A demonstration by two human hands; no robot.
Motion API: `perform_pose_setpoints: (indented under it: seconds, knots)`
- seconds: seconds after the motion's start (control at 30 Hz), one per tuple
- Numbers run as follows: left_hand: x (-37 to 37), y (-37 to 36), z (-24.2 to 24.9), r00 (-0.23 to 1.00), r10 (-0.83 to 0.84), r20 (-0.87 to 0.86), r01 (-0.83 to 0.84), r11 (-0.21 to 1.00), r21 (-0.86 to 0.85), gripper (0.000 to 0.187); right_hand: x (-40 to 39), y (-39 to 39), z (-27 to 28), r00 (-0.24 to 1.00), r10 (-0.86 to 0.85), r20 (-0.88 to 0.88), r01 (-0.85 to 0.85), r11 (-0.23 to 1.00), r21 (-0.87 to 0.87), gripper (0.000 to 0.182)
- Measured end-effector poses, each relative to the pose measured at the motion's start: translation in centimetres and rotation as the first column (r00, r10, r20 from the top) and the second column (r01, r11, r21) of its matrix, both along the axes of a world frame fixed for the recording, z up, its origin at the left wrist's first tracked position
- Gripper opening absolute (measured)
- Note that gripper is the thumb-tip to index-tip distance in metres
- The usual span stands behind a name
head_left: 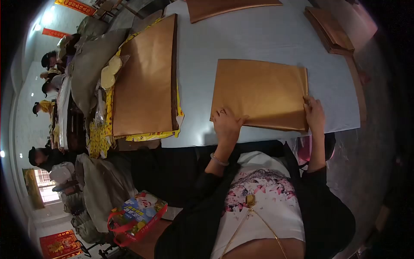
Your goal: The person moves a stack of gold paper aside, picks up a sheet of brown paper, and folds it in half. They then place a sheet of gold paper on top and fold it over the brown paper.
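Observation:
A folded golden-brown sheet (pixel 261 93) lies on the pale table (pixel 196 86) in front of me. My left hand (pixel 227 125) rests on its lower left corner, fingers spread flat, with a bracelet on the wrist. At the sheet's right edge, my right hand (pixel 315 113) has its fingers bent round the edge, gripping it. To the left, a thick stack of large brown sheets (pixel 144 80) lies on yellow patterned wrapping (pixel 180 118).
A smaller brown stack (pixel 331 32) lies at the back right, another brown sheet (pixel 233 7) at the far edge. Grey cloth (pixel 90 64) sits beyond the left stack. A colourful bag (pixel 139 216) is at lower left. Several people are in the left background.

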State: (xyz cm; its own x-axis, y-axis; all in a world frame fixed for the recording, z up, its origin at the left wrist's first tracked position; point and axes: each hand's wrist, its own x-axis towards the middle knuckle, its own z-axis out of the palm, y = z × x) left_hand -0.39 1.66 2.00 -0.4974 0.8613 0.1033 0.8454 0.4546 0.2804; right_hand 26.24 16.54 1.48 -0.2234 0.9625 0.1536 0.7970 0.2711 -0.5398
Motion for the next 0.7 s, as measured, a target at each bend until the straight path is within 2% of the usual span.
perform_pose_setpoints:
  seconds: [0.07, 0.1, 0.17, 0.37, 0.4, 0.47, 0.5, 0.57, 0.6, 0.63, 0.7]
  knots:
    - [0.3, 0.1, 0.1, 0.995, -0.03, -0.094, 0.028, 0.999, -0.017, 0.078, -0.1, -0.1, 0.3, 1.0, -0.016, 0.017, 0.017, 0.999, -0.046, 0.026]
    - [0.4, 0.1, 0.1, 0.995, -0.032, -0.092, 0.031, 0.999, -0.014, 0.078, -0.1, -0.1, 0.5, 0.999, -0.028, 0.033, 0.031, 0.995, -0.094, 0.025]
    - [0.5, 0.0, -0.1, 0.995, -0.012, -0.102, 0.013, 1.0, 0.01, 0.084, 0.1, 0.0, 0.3, 0.999, -0.02, 0.025, 0.022, 0.996, -0.081, 0.025]
    - [0.6, 0.2, -0.1, 0.995, -0.012, -0.101, 0.007, 0.999, -0.05, 0.079, 0.1, 0.0, 0.3, 0.998, -0.002, 0.062, 0.007, 0.997, -0.072, 0.026]
    - [0.8, 0.2, 0.3, 0.988, 0.013, -0.151, -0.012, 1.0, 0.005, 0.077, 0.2, 0.1, 0.3, 0.996, 0.008, 0.087, -0.002, 0.998, -0.069, 0.026]
    - [0.6, -0.1, -0.2, 0.983, -0.04, -0.18, 0.061, 0.992, 0.112, 0.075, 0.0, 0.1, 0.4, 0.996, 0.008, 0.092, -0.009, 1.0, 0.012, 0.026]
    - [0.5, -0.1, 0.2, 0.98, -0.045, -0.192, 0.05, 0.999, 0.019, 0.087, 0.1, 0.2, 0.4, 0.993, 0.011, 0.118, -0.016, 0.999, 0.045, 0.025]
    - [0.6, 0.2, 0.5, 0.974, -0.047, -0.222, 0.031, 0.997, -0.074, 0.086, 0.1, 0.4, 0.9, 0.994, -0.003, 0.108, 0.002, 1.0, 0.005, 0.023]
    - [0.9, 0.5, 1.5, 0.996, -0.009, -0.089, -0.002, 0.992, -0.128, 0.085, 0.2, 0.7, 0.9, 0.997, 0.021, 0.076, -0.019, 0.999, -0.038, 0.022]
    - [1.0, 0.5, 1.4, 0.996, -0.029, -0.082, 0.019, 0.992, -0.124, 0.085, 0.2, 1.2, 0.5, 0.996, 0.001, 0.084, 0.002, 0.999, -0.033, 0.022]
    - [1.1, 0.1, 1.4, 0.995, -0.021, -0.095, 0.022, 1.0, 0.005, 0.086, -0.2, 2.0, -0.4, 0.992, -0.054, 0.114, 0.047, 0.997, 0.067, 0.018]
